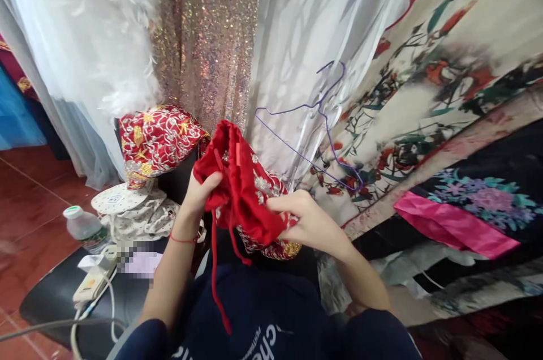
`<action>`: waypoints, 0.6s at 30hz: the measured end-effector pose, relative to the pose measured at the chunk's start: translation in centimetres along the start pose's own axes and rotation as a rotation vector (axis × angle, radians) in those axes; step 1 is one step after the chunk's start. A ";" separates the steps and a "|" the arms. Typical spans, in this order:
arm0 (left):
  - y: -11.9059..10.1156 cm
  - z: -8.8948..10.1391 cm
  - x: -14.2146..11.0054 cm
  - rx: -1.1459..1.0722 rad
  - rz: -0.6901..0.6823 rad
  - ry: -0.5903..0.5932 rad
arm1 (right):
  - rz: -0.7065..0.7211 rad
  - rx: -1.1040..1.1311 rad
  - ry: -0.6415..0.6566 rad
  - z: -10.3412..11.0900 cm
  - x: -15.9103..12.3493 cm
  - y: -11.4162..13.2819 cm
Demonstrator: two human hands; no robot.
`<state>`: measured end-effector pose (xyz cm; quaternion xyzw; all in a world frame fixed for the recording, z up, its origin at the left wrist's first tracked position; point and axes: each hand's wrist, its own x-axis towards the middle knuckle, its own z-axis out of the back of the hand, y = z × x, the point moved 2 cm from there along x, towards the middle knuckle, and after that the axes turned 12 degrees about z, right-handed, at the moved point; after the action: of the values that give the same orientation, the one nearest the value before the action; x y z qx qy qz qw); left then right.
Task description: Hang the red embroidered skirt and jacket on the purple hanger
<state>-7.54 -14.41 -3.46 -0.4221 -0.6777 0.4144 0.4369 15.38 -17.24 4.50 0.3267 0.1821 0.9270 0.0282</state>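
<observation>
Both my hands are on a red drawstring garment (244, 196), gathered at its waist edge and held in front of my chest. My left hand (201, 193) grips the left side of the gathered edge, thumb on top. My right hand (307, 221) pinches the edge on the right between thumb and fingers. A long red drawstring (215, 275) dangles below the cloth, with a shorter end beside it. Silver and gold embroidery shows on the cloth behind the plain red band. Another red embroidered piece of cloth (163, 139) lies just beyond my left hand.
A purple wire hanger (320, 104) hangs ahead against white and floral fabrics. To the left, a plastic bottle (85, 230), a power strip (95, 278) with cables and spotted white cloth (139, 213) rest on a black surface (51, 298). Sequined fabric (207, 37) hangs behind.
</observation>
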 end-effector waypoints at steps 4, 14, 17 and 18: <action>-0.4 -2.1 5.6 0.183 0.007 0.094 | -0.113 -0.319 -0.411 3.5 -5.5 -3.0; -1.6 -9.4 12.7 0.526 -0.406 0.332 | -0.412 -1.223 -1.072 16.1 -18.2 -3.2; -1.3 -11.2 11.5 0.644 -0.439 0.408 | -0.274 -1.307 -1.248 17.7 -18.0 -1.6; -1.1 -11.6 11.1 0.683 -0.444 0.407 | -0.236 -1.287 -1.286 17.9 -17.6 -1.3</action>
<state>0.25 -2.14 3.41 -0.1712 -0.4766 0.4192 0.7536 40.17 -13.35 6.45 0.6801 -0.3877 0.4805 0.3953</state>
